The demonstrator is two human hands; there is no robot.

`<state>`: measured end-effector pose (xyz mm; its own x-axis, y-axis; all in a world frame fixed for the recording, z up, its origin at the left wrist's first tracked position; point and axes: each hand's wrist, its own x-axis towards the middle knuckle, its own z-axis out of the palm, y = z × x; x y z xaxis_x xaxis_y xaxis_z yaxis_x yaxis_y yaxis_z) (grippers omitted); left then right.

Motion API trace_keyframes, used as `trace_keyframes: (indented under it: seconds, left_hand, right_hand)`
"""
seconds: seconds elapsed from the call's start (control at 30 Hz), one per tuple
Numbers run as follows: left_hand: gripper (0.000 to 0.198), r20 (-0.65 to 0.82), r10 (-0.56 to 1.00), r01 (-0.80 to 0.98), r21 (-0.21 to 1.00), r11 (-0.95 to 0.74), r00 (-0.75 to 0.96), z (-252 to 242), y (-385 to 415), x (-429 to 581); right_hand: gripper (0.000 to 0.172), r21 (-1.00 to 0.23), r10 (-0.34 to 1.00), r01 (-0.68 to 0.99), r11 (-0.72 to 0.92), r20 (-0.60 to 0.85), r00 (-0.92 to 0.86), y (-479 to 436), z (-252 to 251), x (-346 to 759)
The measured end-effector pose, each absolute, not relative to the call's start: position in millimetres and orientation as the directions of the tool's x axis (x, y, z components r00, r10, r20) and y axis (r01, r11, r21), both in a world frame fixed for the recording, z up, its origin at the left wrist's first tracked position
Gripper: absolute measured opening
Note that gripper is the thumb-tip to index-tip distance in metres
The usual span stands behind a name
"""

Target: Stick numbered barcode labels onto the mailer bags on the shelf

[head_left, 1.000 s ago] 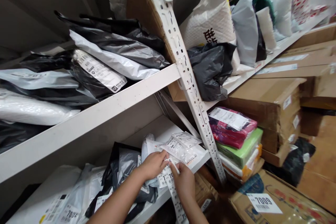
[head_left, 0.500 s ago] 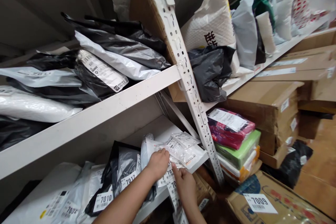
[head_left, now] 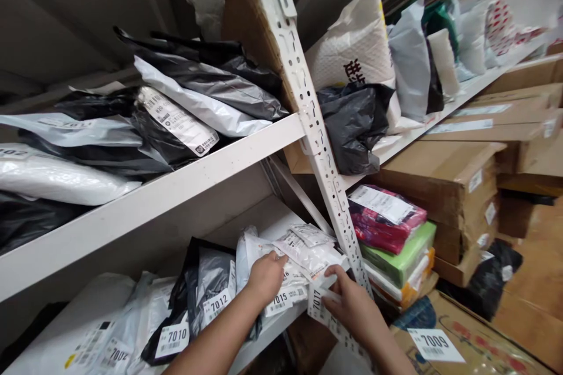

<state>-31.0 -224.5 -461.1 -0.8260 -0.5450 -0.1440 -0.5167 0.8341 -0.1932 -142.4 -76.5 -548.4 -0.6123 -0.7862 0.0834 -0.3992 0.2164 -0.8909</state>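
Observation:
On the lower shelf, my left hand (head_left: 266, 276) is closed on a white plastic parcel (head_left: 251, 249), its fingers curled against the wrap. Stickers reading 7015 (head_left: 282, 300) and, partly covered, one ending in 16 show beside it. My right hand (head_left: 347, 299) pinches a strip of numbered barcode labels (head_left: 317, 303), whose top label reads 7017; the strip hangs down below the shelf edge. Between the hands lies a clear-wrapped parcel (head_left: 303, 252) with printed slips. Left of them, a grey parcel (head_left: 213, 274) bears 7012 and a black one has a 7010 label (head_left: 173, 338).
A perforated white upright (head_left: 317, 129) stands just beyond my right hand. The upper shelf edge (head_left: 197, 184) crosses above my hands, with black and white mailing bags over it. Cartons (head_left: 440, 176) are stacked at right, and a box labelled 7009 (head_left: 435, 344) sits low.
My right hand has moved right, away from my left hand, carrying the label strip. The 7015 sticker on the parcel now shows plainly. My left hand has barely moved.

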Motion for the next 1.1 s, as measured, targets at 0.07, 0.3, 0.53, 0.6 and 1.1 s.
trace_keyframes:
  seconds: [0.07, 0.3, 0.53, 0.6, 1.1]
  left_hand:
    - [0.043, -0.125, -0.552, -0.528, -0.181, 0.83, -0.825, -462.8, -224.9, -29.8]
    - [0.03, -0.033, -0.492, -0.487, -0.098, 0.868, -0.87, -459.0, -224.0, -27.7]
    - [0.024, -0.079, -0.131, -0.141, 0.128, 0.982, -0.988, -458.2, -231.8, -19.3]
    - [0.025, -0.108, -0.145, -0.16, 0.151, 0.975, -0.984, -458.2, -235.8, -18.8]
    - [0.03, -0.105, -0.185, -0.2, 0.155, 0.967, -0.977, -460.8, -243.0, -30.7]
  right_hand:
    - [0.052, -0.804, -0.801, -0.504, 0.316, 0.059, -0.596, -80.5, -547.7, -152.8]
    - [0.036, -0.808, -0.758, -0.56, 0.183, 0.246, -0.604, -95.3, -560.9, -145.5]
    - [0.028, -0.916, -0.795, -0.357, -0.184, 0.352, -0.494, -101.9, -549.5, -124.7]
    - [0.023, -0.939, -0.816, -0.298, -0.171, 0.305, -0.491, -100.2, -549.5, -126.2]
    - [0.03, -0.999, -0.916, 0.028, 0.023, -0.033, -0.4, -35.7, -546.3, -130.7]
